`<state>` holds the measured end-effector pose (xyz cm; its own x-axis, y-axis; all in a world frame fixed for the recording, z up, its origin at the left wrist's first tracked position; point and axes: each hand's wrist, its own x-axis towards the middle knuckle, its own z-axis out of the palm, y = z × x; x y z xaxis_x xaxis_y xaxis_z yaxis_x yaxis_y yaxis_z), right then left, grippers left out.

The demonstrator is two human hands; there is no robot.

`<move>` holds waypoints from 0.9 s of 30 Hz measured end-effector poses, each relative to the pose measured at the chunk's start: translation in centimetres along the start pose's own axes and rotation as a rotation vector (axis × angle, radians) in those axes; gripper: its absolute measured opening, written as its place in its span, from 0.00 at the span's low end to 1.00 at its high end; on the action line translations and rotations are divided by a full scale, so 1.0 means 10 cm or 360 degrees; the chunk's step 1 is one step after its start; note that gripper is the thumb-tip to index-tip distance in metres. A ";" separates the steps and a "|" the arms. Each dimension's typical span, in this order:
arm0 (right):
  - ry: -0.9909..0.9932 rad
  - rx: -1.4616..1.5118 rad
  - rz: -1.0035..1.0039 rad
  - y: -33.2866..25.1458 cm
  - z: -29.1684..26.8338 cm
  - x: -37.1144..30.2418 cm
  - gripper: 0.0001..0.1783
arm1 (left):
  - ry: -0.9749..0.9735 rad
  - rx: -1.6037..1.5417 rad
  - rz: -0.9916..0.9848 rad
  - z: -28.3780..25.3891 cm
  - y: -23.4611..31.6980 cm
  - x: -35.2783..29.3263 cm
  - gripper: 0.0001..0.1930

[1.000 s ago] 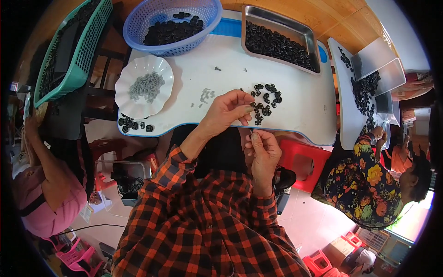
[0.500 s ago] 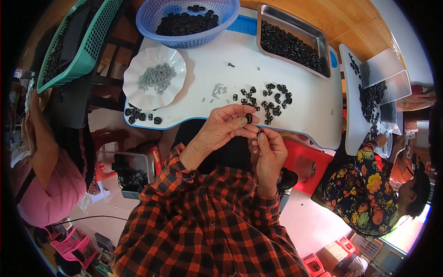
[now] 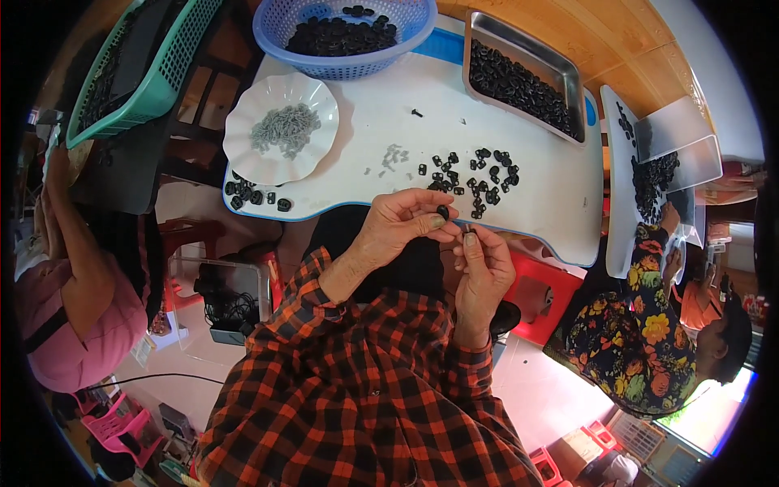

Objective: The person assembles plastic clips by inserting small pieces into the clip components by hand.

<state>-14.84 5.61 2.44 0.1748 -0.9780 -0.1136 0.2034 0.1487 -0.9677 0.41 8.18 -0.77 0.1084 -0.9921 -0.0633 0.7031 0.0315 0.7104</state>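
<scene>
Just over the near edge of the white table (image 3: 349,174), my left hand (image 3: 399,230) pinches a small black plastic part (image 3: 443,212) between thumb and fingers. Close beside it, my right hand (image 3: 484,264) has thumb and forefinger closed on a tiny dark piece (image 3: 469,230), too small to make out its kind. The fingertips of both hands nearly meet. Several loose small black parts (image 3: 442,173) lie on the table beyond my hands. Left of them is a scatter of small grey pieces (image 3: 394,156). More grey pieces (image 3: 286,130) fill the middle of a white scalloped plate (image 3: 243,154).
A blue plastic basket (image 3: 345,65) and a metal tray (image 3: 527,36), both with black parts, stand at the back. A green basket (image 3: 158,89) is far left. One person in pink (image 3: 89,316) sits left; another in a flowered top (image 3: 641,333) works at the right-hand table.
The whole view has shifted slightly, and the table appears a little farther right. My right hand has turned a little and sits slightly lower. Both hands keep their pinch.
</scene>
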 end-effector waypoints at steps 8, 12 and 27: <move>-0.0024 -0.0118 -0.0048 0.00 0.07 -0.07 0.08 | 0.0004 0.0018 0.0038 -0.09 -0.05 -0.09 0.16; -0.0030 -0.0138 -0.0054 0.00 0.12 -0.09 0.09 | -0.0043 -0.0063 0.0040 -0.15 -0.09 -0.11 0.17; -0.0038 -0.0266 -0.0069 -0.05 0.23 -0.10 0.10 | -0.0014 -0.0102 0.0075 -0.17 -0.08 -0.14 0.12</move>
<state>-12.87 6.83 3.56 0.1923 -0.9790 -0.0672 0.0488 0.0780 -0.9958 0.90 9.75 -2.42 0.1364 -0.9904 -0.0242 0.7408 0.0858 0.6662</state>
